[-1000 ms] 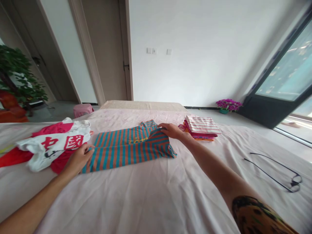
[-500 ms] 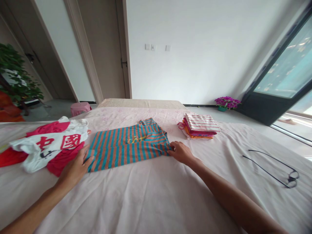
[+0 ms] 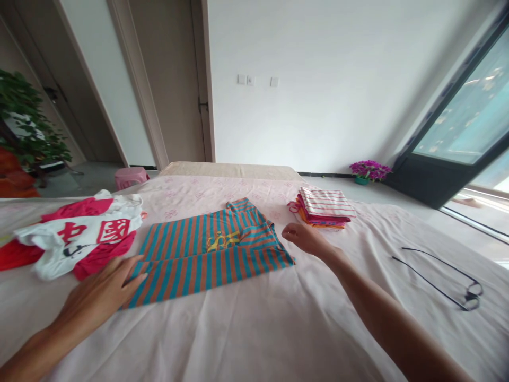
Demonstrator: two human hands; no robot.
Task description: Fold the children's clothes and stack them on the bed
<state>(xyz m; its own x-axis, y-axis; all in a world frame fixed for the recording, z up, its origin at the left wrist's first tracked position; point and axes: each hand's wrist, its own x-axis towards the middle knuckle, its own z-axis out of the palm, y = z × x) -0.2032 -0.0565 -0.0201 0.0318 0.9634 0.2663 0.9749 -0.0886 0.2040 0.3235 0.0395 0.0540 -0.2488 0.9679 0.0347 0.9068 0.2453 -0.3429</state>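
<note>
A shirt (image 3: 191,265) with teal and brown stripes and a yellow print lies partly folded on the bed. At its left end is my left hand (image 3: 103,284), open, with fingers stretched over the fabric and apart from each other. My right hand (image 3: 304,239) hovers just beyond the shirt's right end, in front of a stack of folded clothes (image 3: 328,204). Its fingers are curled in and nothing shows between them. The folded stack has a white, red-striped piece on top.
Crumpled white and red clothes (image 3: 87,233) lie left of the shirt. Black-framed glasses (image 3: 441,281) rest on the pale bedsheet (image 3: 246,334) at right. Beyond the bed are a pink stool (image 3: 131,175), a purple potted flower (image 3: 369,171) and a leafy plant (image 3: 29,122).
The shirt's near part has come toward me and spread wider. My left hand has moved nearer and left with its edge. My right hand has let go of the shirt.
</note>
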